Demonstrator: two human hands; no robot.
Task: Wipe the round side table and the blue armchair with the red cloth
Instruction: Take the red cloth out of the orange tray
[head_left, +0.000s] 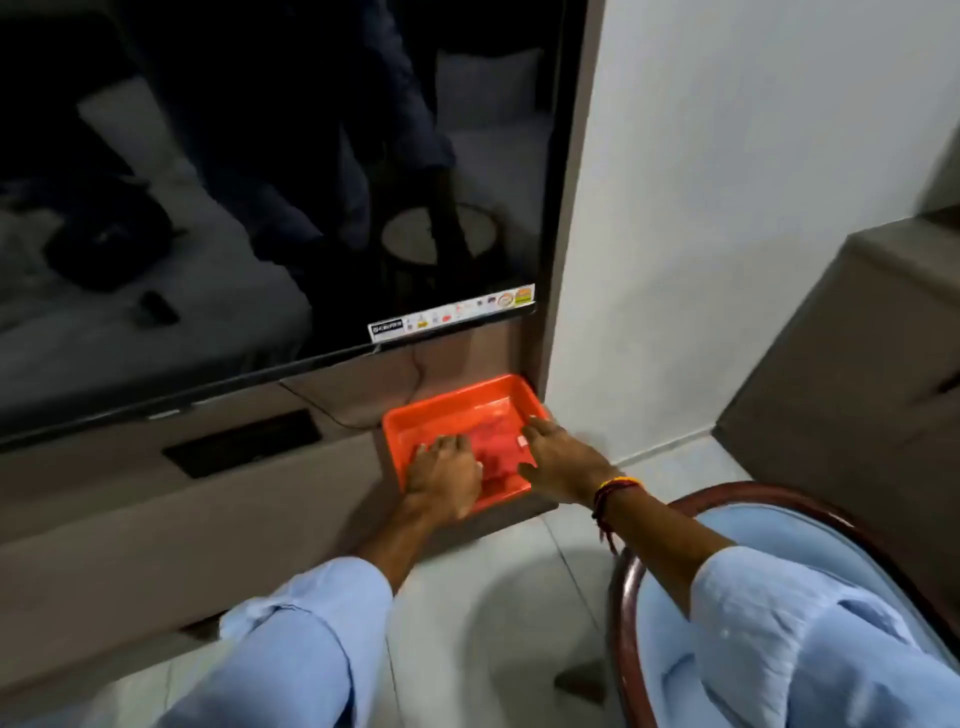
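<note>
Red on red makes this hard to read — the red cloth (493, 447) lies bunched in an orange-red tray (457, 402) on the low brown ledge (208, 519) under the television (260, 182). Both hands are in the tray: the left hand (444, 473) presses down on the cloth's near edge with fingers curled, the right hand (558, 457) lies flatter across its other side; whether either has actually pinched the fabric I cannot tell. The blue armchair (737, 525) sits just beside the right forearm. The round side table shows only as a reflection in the dark screen. The risk, I judge — lifting a half-gathered cloth could drag the light tray off the ledge.
</note>
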